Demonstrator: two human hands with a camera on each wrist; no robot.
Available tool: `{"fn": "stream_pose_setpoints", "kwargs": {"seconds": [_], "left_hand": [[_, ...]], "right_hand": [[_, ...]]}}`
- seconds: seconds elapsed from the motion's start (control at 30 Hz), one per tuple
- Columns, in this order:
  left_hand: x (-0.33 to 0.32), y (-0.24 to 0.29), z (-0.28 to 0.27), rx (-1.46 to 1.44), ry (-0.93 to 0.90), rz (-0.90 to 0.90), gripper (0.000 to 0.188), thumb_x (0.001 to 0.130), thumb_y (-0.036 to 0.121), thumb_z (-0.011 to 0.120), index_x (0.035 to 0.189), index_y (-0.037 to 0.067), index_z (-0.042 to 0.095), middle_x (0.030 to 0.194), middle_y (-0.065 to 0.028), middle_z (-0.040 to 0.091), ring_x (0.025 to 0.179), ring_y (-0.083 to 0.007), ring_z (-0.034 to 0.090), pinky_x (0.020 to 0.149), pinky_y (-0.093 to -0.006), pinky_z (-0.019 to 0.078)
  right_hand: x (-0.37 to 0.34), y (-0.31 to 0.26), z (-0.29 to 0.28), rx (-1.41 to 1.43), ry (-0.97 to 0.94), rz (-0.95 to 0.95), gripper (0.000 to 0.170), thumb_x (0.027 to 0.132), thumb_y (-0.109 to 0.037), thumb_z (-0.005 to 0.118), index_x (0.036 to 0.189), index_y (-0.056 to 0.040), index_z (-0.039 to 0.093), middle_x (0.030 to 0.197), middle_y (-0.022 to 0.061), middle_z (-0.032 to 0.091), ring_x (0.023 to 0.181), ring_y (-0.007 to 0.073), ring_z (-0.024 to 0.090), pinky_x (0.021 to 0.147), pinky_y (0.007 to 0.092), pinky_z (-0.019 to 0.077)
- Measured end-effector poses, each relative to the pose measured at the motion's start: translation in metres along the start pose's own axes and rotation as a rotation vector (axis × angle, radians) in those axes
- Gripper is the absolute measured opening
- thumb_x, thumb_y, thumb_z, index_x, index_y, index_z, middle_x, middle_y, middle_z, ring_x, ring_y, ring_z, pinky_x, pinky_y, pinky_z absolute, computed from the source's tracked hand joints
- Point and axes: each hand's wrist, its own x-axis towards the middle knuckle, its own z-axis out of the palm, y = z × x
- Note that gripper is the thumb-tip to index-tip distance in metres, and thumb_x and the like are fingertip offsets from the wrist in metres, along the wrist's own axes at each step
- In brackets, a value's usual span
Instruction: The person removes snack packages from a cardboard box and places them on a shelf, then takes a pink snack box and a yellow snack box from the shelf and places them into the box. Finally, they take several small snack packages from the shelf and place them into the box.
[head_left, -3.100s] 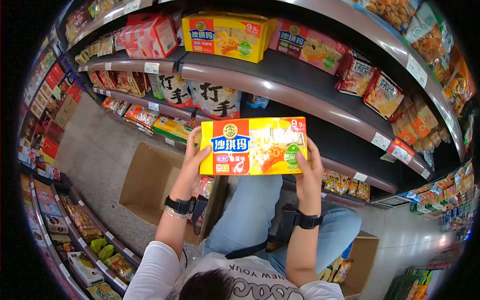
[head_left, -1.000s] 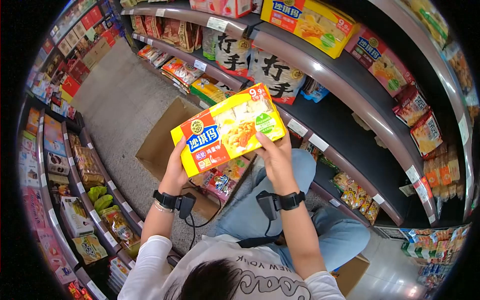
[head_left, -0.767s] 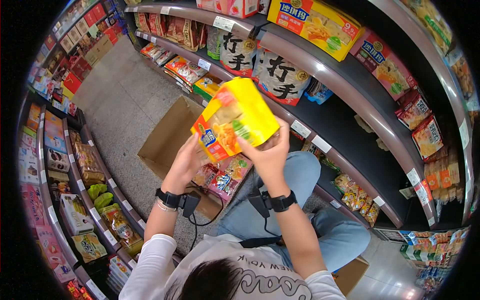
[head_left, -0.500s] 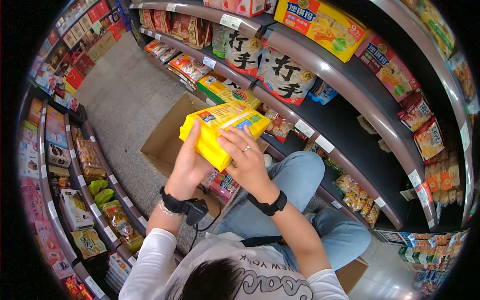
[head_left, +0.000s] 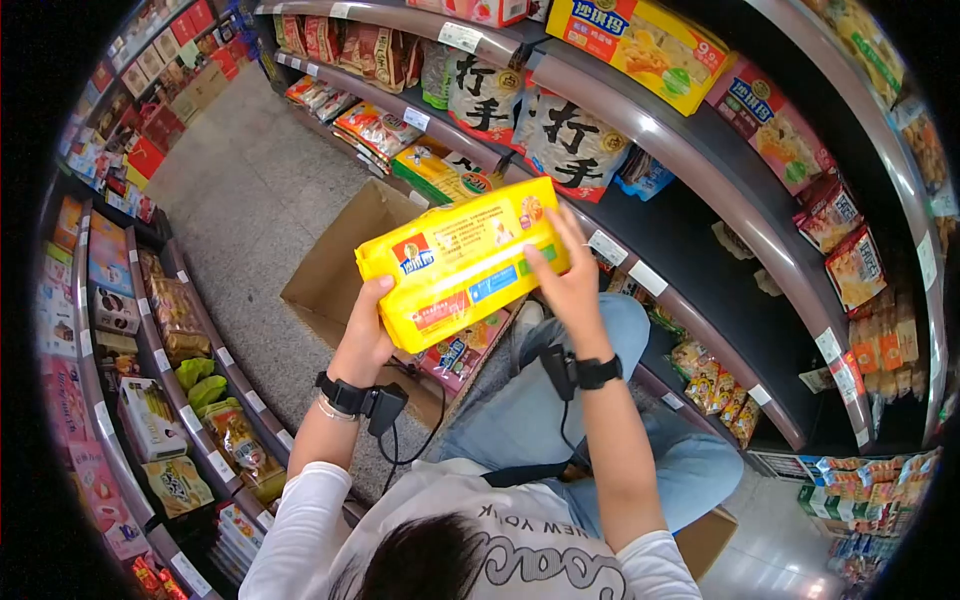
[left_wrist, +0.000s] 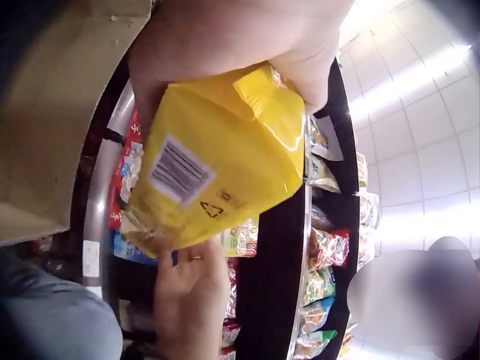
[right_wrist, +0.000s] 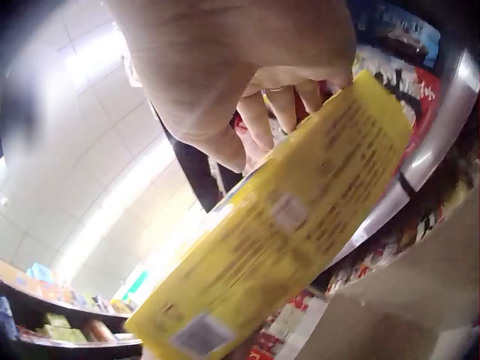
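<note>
A yellow sachima pack (head_left: pixel 460 265) is held tilted between both hands, its printed back turned up in the head view. My left hand (head_left: pixel 362 335) grips its lower left end, thumb on top. At the opposite end my right hand (head_left: pixel 572 285) holds it with the thumb on the face and fingers around the far edge. The left wrist view shows the sachima pack's (left_wrist: pixel 217 150) end with a barcode, and the right hand (left_wrist: pixel 193 289) beyond it. In the right wrist view, small print covers the side of the sachima pack (right_wrist: pixel 300 210).
Below the pack stands an open cardboard box (head_left: pixel 325 260) with pink packs (head_left: pixel 465 350) inside. Shelves curve along the front and right, bearing another yellow sachima box (head_left: pixel 640 50) and white snack bags (head_left: pixel 575 145). A lower shelf (head_left: pixel 215 450) runs along the left.
The sachima pack has been turned over from its picture front to its printed back. The right hand let go of its end, came across it, then took the right end again.
</note>
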Motion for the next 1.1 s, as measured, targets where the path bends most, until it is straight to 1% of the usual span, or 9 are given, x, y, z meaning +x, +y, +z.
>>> {"fn": "stream_pose_setpoints", "kwargs": {"seconds": [0.1,0.2,0.33,0.37,0.63,0.83,0.9,0.97,1.1], "left_hand": [[-0.003,-0.002,-0.006,-0.03,-0.083,-0.058,0.053,0.084,0.021,0.059,0.129,0.0,0.042,0.124,-0.0157,0.054,0.112,-0.0268,0.055,0.098,-0.039,0.0439],[0.002,-0.004,-0.007,0.041,-0.064,-0.065,0.048,0.086,0.022,0.059,0.127,0.001,0.044,0.122,-0.0137,0.056,0.109,-0.0239,0.057,0.096,-0.0363,0.0455],[0.011,-0.007,0.006,0.307,0.062,0.023,0.039,0.092,0.023,0.057,0.123,0.002,0.047,0.117,-0.0098,0.058,0.105,-0.0184,0.058,0.092,-0.032,0.0475],[0.011,-0.006,0.01,0.311,0.074,0.027,0.036,0.094,0.025,0.055,0.122,0.003,0.047,0.116,-0.0082,0.058,0.105,-0.0165,0.058,0.091,-0.0309,0.0475],[0.012,-0.007,-0.002,0.284,0.099,-0.003,0.037,0.093,0.025,0.055,0.122,0.004,0.048,0.116,-0.0079,0.059,0.105,-0.0162,0.057,0.092,-0.0304,0.0467],[0.015,0.015,-0.024,0.329,0.104,-0.031,0.036,0.093,0.025,0.055,0.122,0.004,0.048,0.116,-0.008,0.059,0.105,-0.0164,0.058,0.091,-0.031,0.047],[0.019,0.028,-0.038,0.336,0.132,-0.033,0.036,0.093,0.026,0.055,0.121,0.003,0.049,0.115,-0.0087,0.06,0.103,-0.0168,0.059,0.09,-0.0309,0.0476],[0.027,0.039,-0.058,0.322,0.182,-0.026,0.036,0.093,0.026,0.055,0.12,0.003,0.049,0.114,-0.0088,0.06,0.102,-0.017,0.059,0.089,-0.0306,0.0481],[0.041,0.042,-0.099,0.345,0.338,-0.012,0.035,0.093,0.026,0.056,0.119,0.003,0.05,0.112,-0.0089,0.061,0.1,-0.0166,0.06,0.086,-0.0299,0.0491]], "right_hand": [[0.004,0.007,-0.026,0.633,-0.164,0.551,0.045,0.082,-0.02,0.069,0.119,0.001,0.054,0.117,0.0123,0.058,0.104,0.0185,0.057,0.09,0.0287,0.0441],[-0.001,0.007,-0.043,0.654,-0.203,0.646,0.048,0.083,-0.021,0.07,0.121,0.0015,0.051,0.113,0.008,0.059,0.097,0.0131,0.059,0.086,0.0257,0.0454],[-0.013,-0.002,-0.048,0.662,-0.044,0.575,0.051,0.08,-0.014,0.072,0.123,0.0006,0.048,0.114,0.0082,0.058,0.102,0.0153,0.057,0.089,0.0282,0.0446],[-0.018,-0.003,-0.048,0.661,-0.032,0.57,0.052,0.08,-0.012,0.072,0.124,0.0002,0.047,0.115,0.0082,0.057,0.104,0.0156,0.056,0.09,0.0285,0.0442],[-0.033,0.0,-0.045,0.666,-0.03,0.581,0.056,0.08,-0.01,0.072,0.128,-0.0022,0.043,0.116,0.0079,0.056,0.107,0.0163,0.054,0.093,0.0288,0.0427],[-0.023,-0.009,-0.023,0.714,-0.112,0.584,0.06,0.076,-0.006,0.074,0.127,-0.0008,0.043,0.118,0.0081,0.055,0.108,0.0163,0.054,0.093,0.029,0.043],[-0.017,-0.016,-0.012,0.713,-0.239,0.596,0.064,0.073,-0.005,0.076,0.128,0.0003,0.042,0.118,0.0089,0.055,0.108,0.0167,0.054,0.094,0.0295,0.0431],[-0.011,-0.019,0.002,0.716,-0.342,0.596,0.067,0.069,-0.004,0.079,0.125,0.0017,0.043,0.118,0.01,0.055,0.107,0.0172,0.054,0.093,0.0302,0.0439],[-0.006,-0.022,0.048,0.644,-0.342,0.533,0.062,0.066,-0.007,0.08,0.117,0.0007,0.046,0.113,0.01,0.056,0.105,0.0187,0.055,0.091,0.0311,0.045]]}}
